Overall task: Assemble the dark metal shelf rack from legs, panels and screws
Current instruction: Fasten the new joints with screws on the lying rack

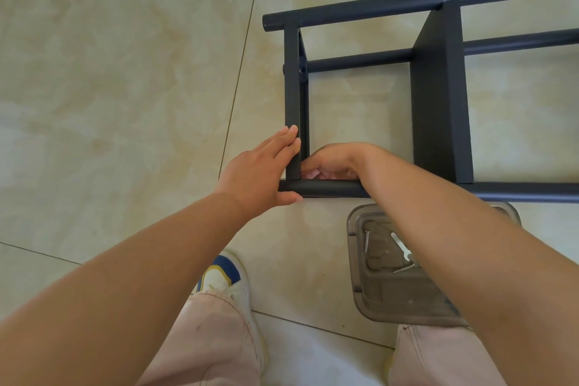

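Left hand (261, 171), fingers straight, braces the near-left corner of the rack (441, 97); right hand (332, 161) curls inside it, grip contents indiscernible.

A glossy floor (125, 78) of large cream marbled tiles with thin dark grout lines carried everything. On it, at the upper right, lay the partly built dark metal shelf rack (438, 97) on its side, its near round tube leg (326, 189) resting along the tiles and its flat panels standing on edge between the tubes. Just beside that near tube, towards the person, sat a clear smoky plastic tray (391, 298) with rounded corners, holding a few silver screws (366, 241) and a small flat silver wrench (401, 246). To the left of the tray, a white sneaker with a blue and yellow patch (224, 276) stood on the tiles.
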